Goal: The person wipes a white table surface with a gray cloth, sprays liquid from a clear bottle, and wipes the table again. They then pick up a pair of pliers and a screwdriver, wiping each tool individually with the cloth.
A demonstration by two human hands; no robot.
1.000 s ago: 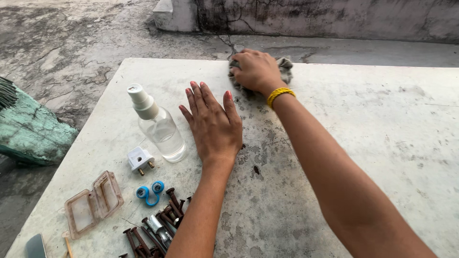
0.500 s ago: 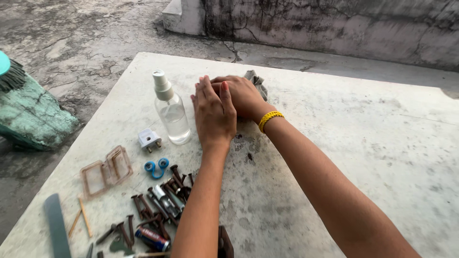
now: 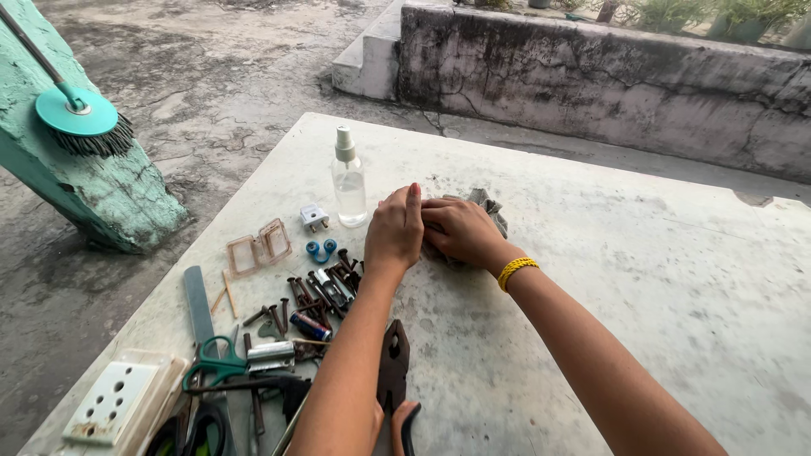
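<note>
Weathered concrete table outdoors: rusty bolts lie left, then a spray bottle. The left hand rests flat, holding nothing, touching the right hand, which presses a grey rag. A wide wipe could likely topple the nearby bottle.

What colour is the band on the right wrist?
Yellow; the wristband shows in the head view.

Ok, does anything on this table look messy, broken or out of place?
Yes: rusty screws lie in a loose heap left of the left hand, and the table is stained. The bottle stands upright, nothing spilled. Both hands, right hand too, press a grey rag.
</note>
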